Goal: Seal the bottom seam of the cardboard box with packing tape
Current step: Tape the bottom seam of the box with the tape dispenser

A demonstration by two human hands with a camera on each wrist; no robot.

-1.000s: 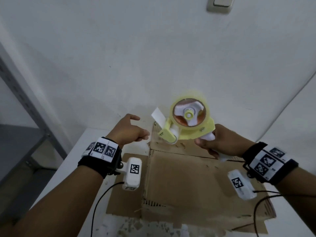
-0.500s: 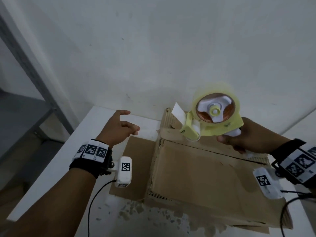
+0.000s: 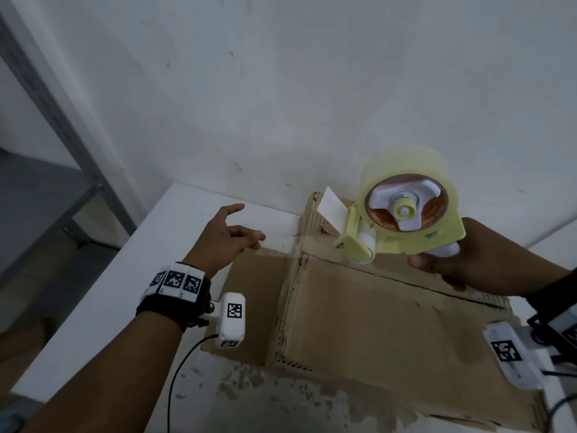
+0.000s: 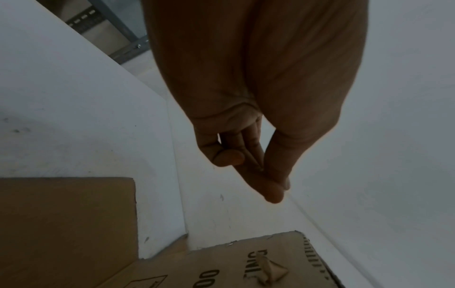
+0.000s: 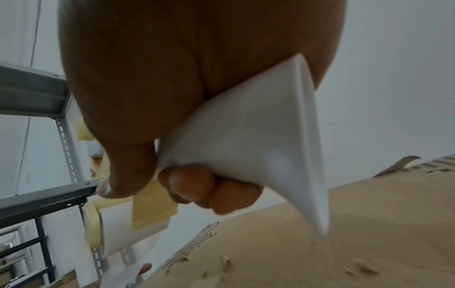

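Readable print is scarce. Cardboard box (image 4: pixel 258 263), left wrist view: upside-down dark letters, approx. "ING", w/ "00" just left of them and part of a triangle sign further left, cut off by pic edge. Tape dispenser (image 3: pixel 402 232), head view: small dark mark on front end nearest box corner, too small to read.

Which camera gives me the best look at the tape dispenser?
The head view: the whole tape dispenser, roll included, shows in the right hand. The right wrist view shows only its white handle and underside; the left wrist view shows none.
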